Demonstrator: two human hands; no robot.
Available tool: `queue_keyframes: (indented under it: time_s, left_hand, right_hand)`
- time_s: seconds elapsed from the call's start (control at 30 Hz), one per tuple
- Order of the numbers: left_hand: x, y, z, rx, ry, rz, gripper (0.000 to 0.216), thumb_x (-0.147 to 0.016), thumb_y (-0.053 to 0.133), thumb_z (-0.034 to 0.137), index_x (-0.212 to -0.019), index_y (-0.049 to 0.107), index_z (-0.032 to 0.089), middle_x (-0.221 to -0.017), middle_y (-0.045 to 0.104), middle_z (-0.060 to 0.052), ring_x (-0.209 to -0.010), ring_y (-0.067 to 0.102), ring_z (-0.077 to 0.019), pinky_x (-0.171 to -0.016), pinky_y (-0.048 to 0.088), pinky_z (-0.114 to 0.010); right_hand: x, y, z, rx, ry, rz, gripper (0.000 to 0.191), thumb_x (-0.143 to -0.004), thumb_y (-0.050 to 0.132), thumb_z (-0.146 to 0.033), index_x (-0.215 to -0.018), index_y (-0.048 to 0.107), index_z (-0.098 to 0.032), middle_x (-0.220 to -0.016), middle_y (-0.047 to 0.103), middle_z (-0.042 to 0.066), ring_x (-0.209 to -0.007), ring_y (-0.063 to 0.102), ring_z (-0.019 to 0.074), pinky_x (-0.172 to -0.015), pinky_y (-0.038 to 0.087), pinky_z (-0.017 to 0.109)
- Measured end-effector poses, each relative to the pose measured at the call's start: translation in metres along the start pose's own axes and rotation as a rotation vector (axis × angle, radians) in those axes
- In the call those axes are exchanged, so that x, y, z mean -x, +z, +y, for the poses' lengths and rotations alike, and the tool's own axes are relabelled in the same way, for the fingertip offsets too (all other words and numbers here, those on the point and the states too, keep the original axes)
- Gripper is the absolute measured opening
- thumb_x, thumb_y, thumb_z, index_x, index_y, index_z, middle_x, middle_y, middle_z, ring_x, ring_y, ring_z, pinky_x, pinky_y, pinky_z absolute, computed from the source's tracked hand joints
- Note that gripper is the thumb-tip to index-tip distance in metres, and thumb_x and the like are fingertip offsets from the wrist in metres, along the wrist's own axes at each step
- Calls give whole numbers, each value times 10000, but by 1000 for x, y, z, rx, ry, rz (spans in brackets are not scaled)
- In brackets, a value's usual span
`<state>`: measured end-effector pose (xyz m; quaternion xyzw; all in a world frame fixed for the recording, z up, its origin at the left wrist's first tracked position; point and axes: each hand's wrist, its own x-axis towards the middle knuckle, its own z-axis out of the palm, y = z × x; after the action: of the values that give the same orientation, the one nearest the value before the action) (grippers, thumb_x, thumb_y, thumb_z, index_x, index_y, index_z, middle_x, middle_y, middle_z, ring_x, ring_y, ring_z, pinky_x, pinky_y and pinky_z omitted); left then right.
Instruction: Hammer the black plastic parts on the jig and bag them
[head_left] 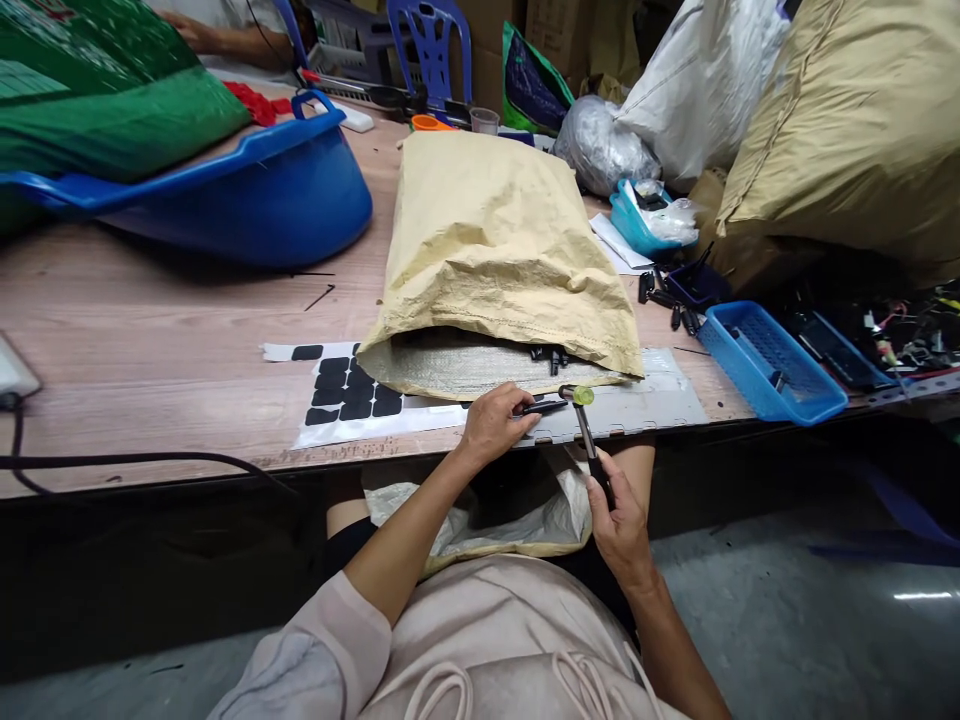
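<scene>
My left hand (493, 424) is closed on a slim black part (544, 407) held flat on a grey mat (645, 405) at the table's front edge. My right hand (619, 518) grips the black handle of a small hammer (584, 428) whose green-faced head rests right at the tip of the black part. Behind them lies a tan woven sack (495, 240) with its open mouth facing me and a few black parts (550, 355) showing inside. A white sheet with black square pads (347, 390) lies left of my left hand.
A blue tub (262, 195) holding a green sack stands at the back left. A blue basket (769, 360) sits at the right edge, with loose black parts (667, 295) and wires beyond it. Large sacks pile up at the back right. Another open bag (517, 525) hangs on my lap. A black cable (135, 460) runs along the front left.
</scene>
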<state>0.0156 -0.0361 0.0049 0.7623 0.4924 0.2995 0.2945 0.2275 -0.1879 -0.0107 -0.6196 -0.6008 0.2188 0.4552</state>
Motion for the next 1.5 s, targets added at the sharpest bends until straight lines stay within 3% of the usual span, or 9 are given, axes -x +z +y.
queue_keyframes:
  time_s: [0.5, 0.67, 0.73, 0.8, 0.9, 1.0, 1.13, 1.3, 1.5]
  left_hand:
    - [-1, 0, 2, 0, 0, 17, 93, -834, 759, 199, -915, 718, 221, -830, 637, 10, -799, 613, -158, -751, 461, -273]
    - [0, 0, 3, -2, 2, 22, 109, -821, 773, 188, -905, 710, 218, -827, 638, 14, -793, 612, -155, -750, 462, -271]
    - [0, 0, 3, -4, 11, 28, 117, -818, 771, 182, -909, 705, 215, -832, 642, 13, -794, 615, -156, -753, 466, -272]
    - [1, 0, 4, -9, 27, 40, 142, -814, 770, 178, -934, 701, 210, -846, 650, 10, -797, 618, -158, -761, 473, -275]
    - [2, 0, 3, -27, 60, 47, 228, -807, 785, 190, -1018, 701, 204, -864, 658, 4, -806, 623, -165, -776, 484, -284]
    - [2, 0, 2, -53, 80, 38, 233, -827, 790, 218, -1045, 711, 204, -859, 653, 0, -806, 624, -169, -782, 486, -288]
    - [3, 2, -1, -74, 85, 39, 151, -880, 757, 244, -1023, 724, 205, -851, 644, -5, -800, 622, -167, -774, 476, -286]
    - [4, 1, -3, -72, 110, 36, 130, -925, 707, 275, -1033, 719, 204, -858, 639, -11, -808, 619, -169, -775, 473, -286]
    - [6, -2, -2, -59, 119, 28, 129, -947, 669, 308, -1019, 711, 209, -885, 657, -17, -806, 618, -169, -775, 481, -288]
  right_hand:
    - [3, 7, -11, 41, -44, -86, 418, -1034, 557, -335, -1438, 636, -261, -1363, 709, 97, -1281, 662, 274, -1125, 539, 448]
    - [5, 11, -5, -8, 64, -54, 422, -1019, 582, -383, -1402, 661, -225, -1373, 701, 110, -1289, 649, 272, -1108, 542, 437]
    - [3, 10, 0, -83, 171, 4, 468, -1001, 609, -422, -1418, 644, -214, -1349, 705, 113, -1176, 692, 255, -989, 599, 392]
    - [-1, 10, 5, -231, 305, 23, 538, -972, 649, -448, -1455, 603, -218, -1178, 749, 94, -859, 717, 190, -725, 619, 310]
    - [-7, 9, 11, -540, 462, -6, 592, -887, 753, -449, -1414, 605, -226, -900, 699, 7, -535, 545, 91, -477, 482, 233]
    - [-12, 7, 16, -789, 537, -50, 545, -833, 806, -439, -1311, 644, -235, -890, 651, -14, -521, 524, 69, -446, 445, 210]
    - [-12, 0, 33, -962, 570, -159, 509, -877, 769, -442, -1326, 636, -245, -857, 635, -16, -497, 499, 58, -423, 415, 190]
    - [-13, -3, 61, -1176, 494, -370, 534, -905, 709, -483, -1359, 633, -213, -825, 626, 9, -510, 495, 76, -425, 407, 195]
    - [-17, 3, 63, -1277, 454, -490, 597, -880, 720, -492, -1378, 631, -174, -875, 642, 48, -636, 553, 118, -500, 453, 210]
